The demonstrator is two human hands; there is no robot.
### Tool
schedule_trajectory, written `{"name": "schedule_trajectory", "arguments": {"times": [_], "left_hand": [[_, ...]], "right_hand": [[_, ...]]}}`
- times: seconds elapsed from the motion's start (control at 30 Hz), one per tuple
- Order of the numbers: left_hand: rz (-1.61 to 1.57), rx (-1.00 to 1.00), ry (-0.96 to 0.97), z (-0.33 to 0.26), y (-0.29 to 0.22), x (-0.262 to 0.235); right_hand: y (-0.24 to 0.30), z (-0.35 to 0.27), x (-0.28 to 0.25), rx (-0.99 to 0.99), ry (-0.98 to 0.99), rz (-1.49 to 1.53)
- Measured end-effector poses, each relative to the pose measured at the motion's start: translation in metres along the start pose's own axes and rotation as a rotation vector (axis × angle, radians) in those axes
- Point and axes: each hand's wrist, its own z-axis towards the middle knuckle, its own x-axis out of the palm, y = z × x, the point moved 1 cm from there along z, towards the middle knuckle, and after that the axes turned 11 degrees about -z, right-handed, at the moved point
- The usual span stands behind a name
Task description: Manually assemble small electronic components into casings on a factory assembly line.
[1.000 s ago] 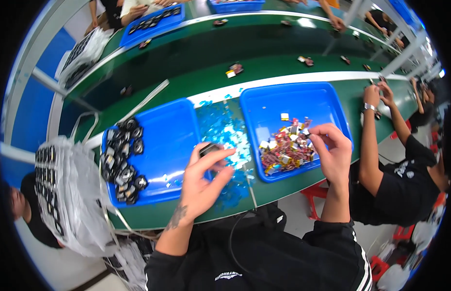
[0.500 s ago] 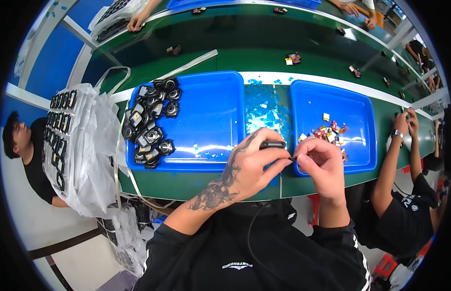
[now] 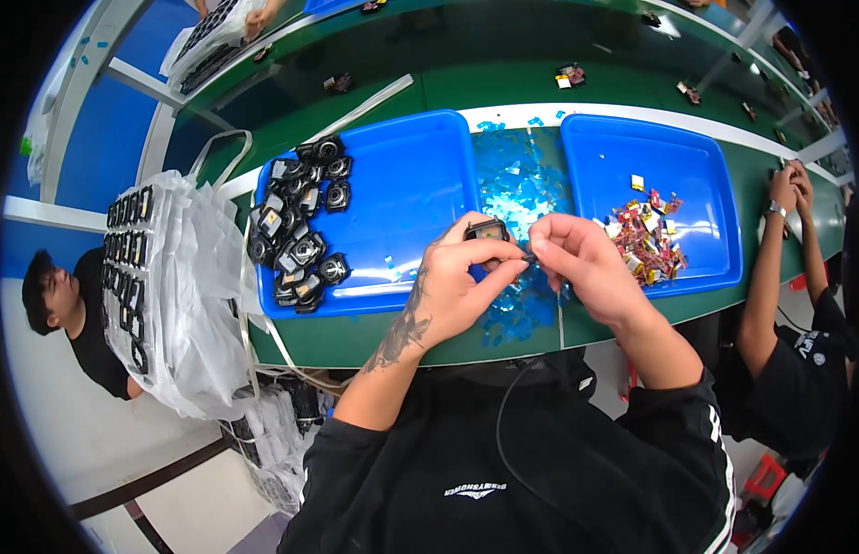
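My left hand [image 3: 462,282] is closed on a black watch case [image 3: 487,231], whose open inside shows above the thumb. Fingertips of my right hand [image 3: 584,263] pinch together right beside the left fingertips, at a small dark piece too small to make out. Both hands hover over the near table edge, between two blue trays. Black watch cases [image 3: 291,226] lie heaped along the left side of the left tray [image 3: 402,194]. Inside the right tray [image 3: 646,152] is a loose pile of small red, white and yellow parts [image 3: 646,242].
Shiny blue film scraps [image 3: 517,189] cover the table between the trays. Beyond a white rail runs a green belt [image 3: 485,78] carrying small part clusters. Plastic-wrapped racks of black cases [image 3: 180,286] stand at the left. A co-worker's hands [image 3: 791,189] are at the right.
The head view has shifted, so the trays sit higher and further right. The watch case has been tipped up to show its inside. My right hand stays pinched by the left.
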Motion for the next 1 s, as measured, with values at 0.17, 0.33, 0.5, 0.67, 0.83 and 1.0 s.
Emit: {"name": "schedule_trajectory", "arguments": {"times": [0.17,0.33,0.5,0.67,0.83,1.0], "left_hand": [[0.134,0.166,-0.022,-0.004,-0.001,-0.001],[0.497,0.548,-0.029,-0.004,-0.007,-0.004],[0.509,0.540,-0.130,-0.009,-0.010,0.001],[-0.230,-0.034,-0.310,-0.021,0.007,0.011],[-0.291,-0.155,-0.211,-0.017,0.003,0.016],[-0.485,-0.214,-0.094,-0.020,-0.001,0.014]], "right_hand": [[0.002,-0.007,-0.008,0.201,0.210,0.290],[0.010,-0.006,-0.004,0.357,0.272,0.487],[-0.004,0.005,-0.002,0.017,-0.037,-0.039],[-0.001,0.001,0.000,-0.415,-0.304,-0.664],[-0.002,-0.008,0.012,-0.406,-0.274,-0.408],[0.000,-0.011,0.019,-0.460,-0.480,-0.336]]}}
